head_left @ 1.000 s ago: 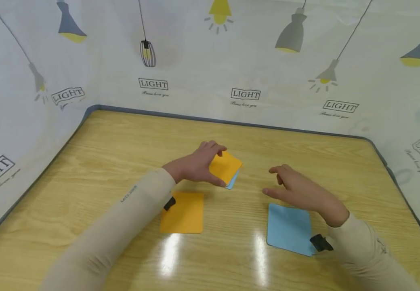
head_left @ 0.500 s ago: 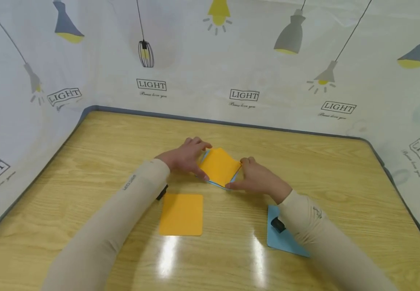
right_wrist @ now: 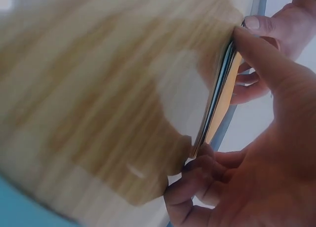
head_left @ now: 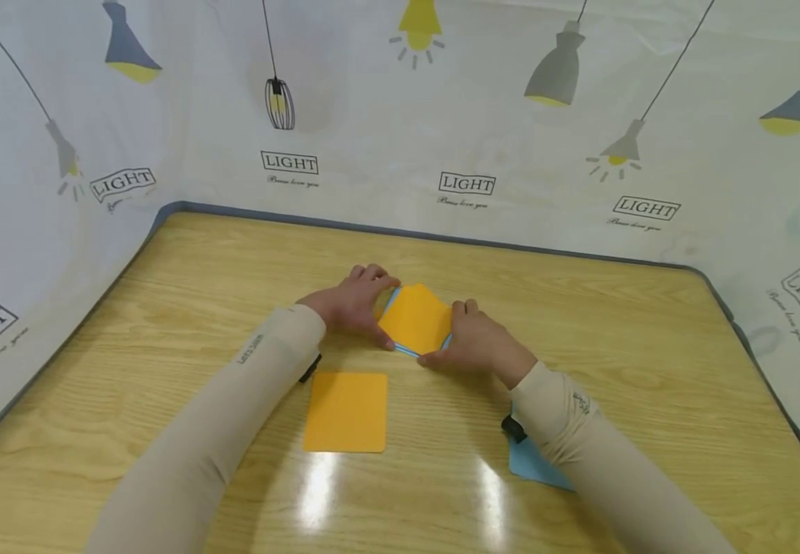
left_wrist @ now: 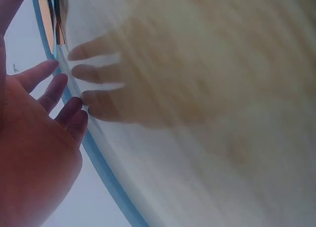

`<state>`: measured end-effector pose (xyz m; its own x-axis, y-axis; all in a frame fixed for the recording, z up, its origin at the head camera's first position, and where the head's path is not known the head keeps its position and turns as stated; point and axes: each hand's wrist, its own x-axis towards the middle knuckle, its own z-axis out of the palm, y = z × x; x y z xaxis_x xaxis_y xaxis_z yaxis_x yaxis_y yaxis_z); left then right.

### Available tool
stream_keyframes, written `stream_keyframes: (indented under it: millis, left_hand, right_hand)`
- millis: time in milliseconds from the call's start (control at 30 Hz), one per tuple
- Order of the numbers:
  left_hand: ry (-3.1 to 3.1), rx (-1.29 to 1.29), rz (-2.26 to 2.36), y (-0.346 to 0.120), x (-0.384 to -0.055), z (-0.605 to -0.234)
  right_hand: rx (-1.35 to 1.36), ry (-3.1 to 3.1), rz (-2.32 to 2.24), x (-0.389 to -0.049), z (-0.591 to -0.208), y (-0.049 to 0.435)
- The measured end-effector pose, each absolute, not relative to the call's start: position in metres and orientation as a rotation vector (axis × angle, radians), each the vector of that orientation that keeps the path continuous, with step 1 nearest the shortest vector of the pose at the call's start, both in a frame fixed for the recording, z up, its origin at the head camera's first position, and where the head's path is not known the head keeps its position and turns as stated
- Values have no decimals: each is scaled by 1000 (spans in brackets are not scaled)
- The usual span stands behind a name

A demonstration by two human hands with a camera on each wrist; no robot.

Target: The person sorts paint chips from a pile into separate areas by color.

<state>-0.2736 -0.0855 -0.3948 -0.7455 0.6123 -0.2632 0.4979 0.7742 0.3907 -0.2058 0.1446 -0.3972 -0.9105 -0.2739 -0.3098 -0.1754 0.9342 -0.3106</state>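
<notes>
A small stack of square cards (head_left: 416, 319), orange on top with blue edges showing beneath, lies near the middle of the table between both hands. My left hand (head_left: 355, 304) grips its left side, thumb at the near corner and fingers at the far one. From the right, my right hand (head_left: 479, 342) holds the opposite side between thumb and fingers. The right wrist view shows the layered edge of the stack (right_wrist: 222, 98) low over the wood, with the right thumb and fingertips at its two ends. Only part of the stack (left_wrist: 47, 22) appears in the left wrist view.
An orange square card (head_left: 347, 412) lies nearer the person, left of centre. Blue card (head_left: 535, 463) lies to the right, partly under the right sleeve. The wooden table (head_left: 248, 246) is bordered by a lamp-patterned sheet (head_left: 365, 138).
The right hand has come left from above the blue card and taken hold of the stack. The left hand has shifted slightly left, and the stack's top cards have been squared up and lowered.
</notes>
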Motion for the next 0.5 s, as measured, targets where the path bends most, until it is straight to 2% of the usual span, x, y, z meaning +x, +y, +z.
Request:
stream_keyframes:
  millis: [500]
  left_hand:
    - [2601,902,318,-84,-272,-395]
  right_hand:
    - [-403,2723,-449,-206,-393,150]
